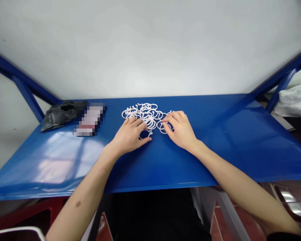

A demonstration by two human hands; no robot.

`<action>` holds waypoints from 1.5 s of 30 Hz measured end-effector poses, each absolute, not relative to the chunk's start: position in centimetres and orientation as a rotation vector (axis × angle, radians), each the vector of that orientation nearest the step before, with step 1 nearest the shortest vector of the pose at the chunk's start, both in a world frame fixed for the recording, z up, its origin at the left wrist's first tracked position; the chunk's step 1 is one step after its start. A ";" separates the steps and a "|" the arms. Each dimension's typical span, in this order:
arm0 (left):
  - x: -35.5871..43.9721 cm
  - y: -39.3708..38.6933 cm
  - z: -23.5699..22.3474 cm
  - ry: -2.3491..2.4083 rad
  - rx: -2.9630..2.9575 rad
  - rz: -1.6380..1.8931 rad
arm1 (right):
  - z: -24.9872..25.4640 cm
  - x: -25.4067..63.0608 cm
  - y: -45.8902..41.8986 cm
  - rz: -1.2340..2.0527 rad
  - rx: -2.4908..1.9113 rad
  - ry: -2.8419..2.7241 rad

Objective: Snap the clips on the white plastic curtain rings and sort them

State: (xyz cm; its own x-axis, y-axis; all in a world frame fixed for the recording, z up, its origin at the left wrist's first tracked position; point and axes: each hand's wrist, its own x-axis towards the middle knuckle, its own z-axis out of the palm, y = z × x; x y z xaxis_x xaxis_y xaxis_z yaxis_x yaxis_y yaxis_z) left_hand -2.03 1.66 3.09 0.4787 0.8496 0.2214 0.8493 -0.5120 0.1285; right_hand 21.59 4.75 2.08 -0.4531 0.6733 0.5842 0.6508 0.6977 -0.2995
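Observation:
Several white plastic rings (pixel 149 115), with small knobbed ends like snap-on curtain rings, lie in a loose, overlapping heap on the blue table. My left hand (pixel 130 134) rests at the heap's near left side, thumb stretched away from the curled fingers. One ring (pixel 144 138) lies in the gap between them, partly covered by the fingers. At the right edge of the heap, my right hand (pixel 179 129) has thumb and forefinger closed on a white ring (pixel 160 129). Its fingers hide part of that ring and others beside it.
A black plastic bag (pixel 61 115) lies at the table's back left, beside a pixelated flat item (pixel 89 119). The blue tabletop (pixel 228 140) meets a pale wall behind. Blue frame bars (pixel 27 97) rise at both sides. A white plastic bag (pixel 296 100) sits beyond the right edge.

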 end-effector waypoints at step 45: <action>0.2 1.1 3.7 1.287 1.697 1.150 | 1.7 20.2 2.4 0.442 -0.856 -2.013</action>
